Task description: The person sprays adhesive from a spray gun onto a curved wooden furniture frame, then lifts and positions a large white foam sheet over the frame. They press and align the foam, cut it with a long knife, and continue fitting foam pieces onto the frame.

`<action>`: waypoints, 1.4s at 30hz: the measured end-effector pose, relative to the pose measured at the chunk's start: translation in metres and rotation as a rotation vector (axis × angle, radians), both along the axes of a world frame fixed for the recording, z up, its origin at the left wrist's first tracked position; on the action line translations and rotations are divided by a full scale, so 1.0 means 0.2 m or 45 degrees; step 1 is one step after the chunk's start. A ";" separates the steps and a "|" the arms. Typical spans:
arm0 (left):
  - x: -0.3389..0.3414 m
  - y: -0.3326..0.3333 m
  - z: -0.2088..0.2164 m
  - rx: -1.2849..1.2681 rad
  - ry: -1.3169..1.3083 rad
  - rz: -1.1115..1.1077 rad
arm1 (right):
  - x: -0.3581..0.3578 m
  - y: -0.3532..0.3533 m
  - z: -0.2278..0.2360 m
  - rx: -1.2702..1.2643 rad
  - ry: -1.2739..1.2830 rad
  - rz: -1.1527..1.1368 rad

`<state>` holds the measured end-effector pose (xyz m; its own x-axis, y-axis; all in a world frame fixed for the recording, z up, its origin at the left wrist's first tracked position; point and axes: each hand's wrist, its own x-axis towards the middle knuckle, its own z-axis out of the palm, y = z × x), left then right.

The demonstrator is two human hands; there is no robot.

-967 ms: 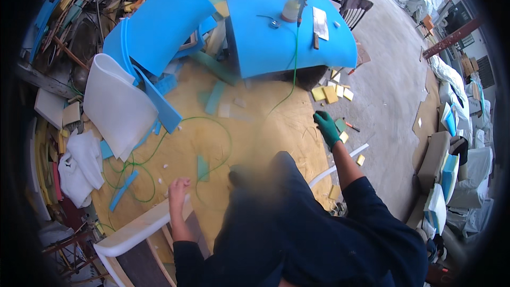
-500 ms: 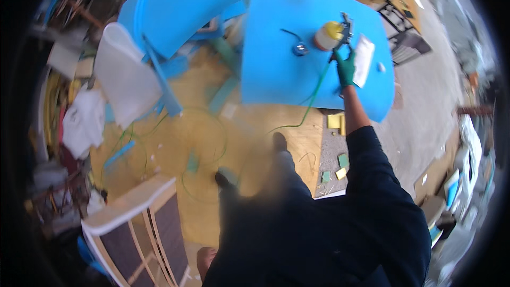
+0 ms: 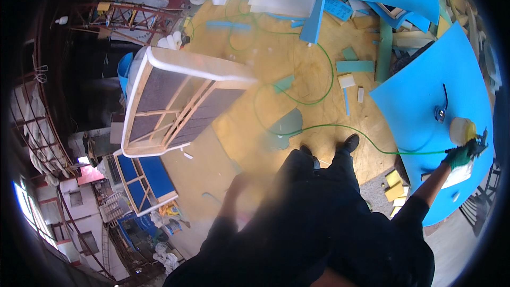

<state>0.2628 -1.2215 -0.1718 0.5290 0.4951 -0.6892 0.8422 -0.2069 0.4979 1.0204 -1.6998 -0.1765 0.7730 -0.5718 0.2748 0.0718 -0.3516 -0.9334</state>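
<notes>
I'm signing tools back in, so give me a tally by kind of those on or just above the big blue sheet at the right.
Spray gun: 1
Tape measure, by its look: 1
Knife: 1
Total: 3

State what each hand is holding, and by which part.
The right hand holds the spray gun, apparently by its handle; the left hand is too blurred to tell.

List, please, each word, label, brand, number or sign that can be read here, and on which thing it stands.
No text can be read in this picture.
Blue foam scrap near the top: dark marks, possibly print, too small to read.
Spray gun at the right hand and its cup: no readable label.
</notes>
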 end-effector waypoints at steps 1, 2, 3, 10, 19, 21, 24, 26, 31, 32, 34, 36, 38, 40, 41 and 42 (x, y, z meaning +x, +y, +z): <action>-0.01 -0.02 -0.01 -0.250 0.120 0.483 | -0.04 0.04 0.09 0.058 0.130 -0.010; 0.00 -0.06 -0.02 -0.509 0.243 0.960 | -0.09 0.07 0.19 0.120 0.237 -0.039; 0.03 -0.08 -0.04 -0.412 0.226 0.849 | -0.16 0.12 0.30 0.198 0.176 0.060; 0.81 -0.04 -0.09 0.195 -0.101 -0.308 | -0.28 1.05 0.84 0.652 -0.021 1.039; 2.14 0.51 0.19 0.510 -1.217 0.202 | -0.59 2.69 1.03 0.307 -0.497 1.812; 2.26 0.74 0.22 0.490 -1.309 0.181 | -0.64 2.98 1.03 0.014 -0.653 1.880; 2.32 1.06 0.20 0.432 -1.345 0.221 | -0.70 3.40 1.03 0.154 -0.583 2.067; 2.26 1.29 0.14 0.166 -1.173 0.268 | -0.76 3.66 1.06 0.034 -0.610 1.991; 1.78 1.68 -0.15 0.155 -0.685 0.318 | -0.71 4.28 1.16 0.997 0.070 2.248; 1.64 1.69 -0.21 0.196 -0.609 0.415 | -0.68 4.39 1.15 0.951 0.132 2.196; 1.36 1.67 -0.34 0.675 -0.412 0.288 | -0.60 4.59 1.10 0.830 0.128 2.343; 1.09 1.61 -0.47 0.399 -0.089 0.537 | -0.46 4.81 1.05 0.893 0.334 2.881; 0.96 1.41 -0.56 0.408 -0.303 1.156 | -0.44 5.00 0.89 0.697 0.444 2.661; 0.95 1.25 -0.62 0.387 -0.060 1.119 | -0.46 5.23 0.75 0.287 0.375 2.711; 1.02 1.18 -0.64 0.370 -0.104 1.206 | -0.47 5.36 0.67 0.241 0.350 2.782; 1.11 1.15 -0.66 0.345 -0.140 1.296 | -0.50 5.50 0.60 0.274 0.405 2.858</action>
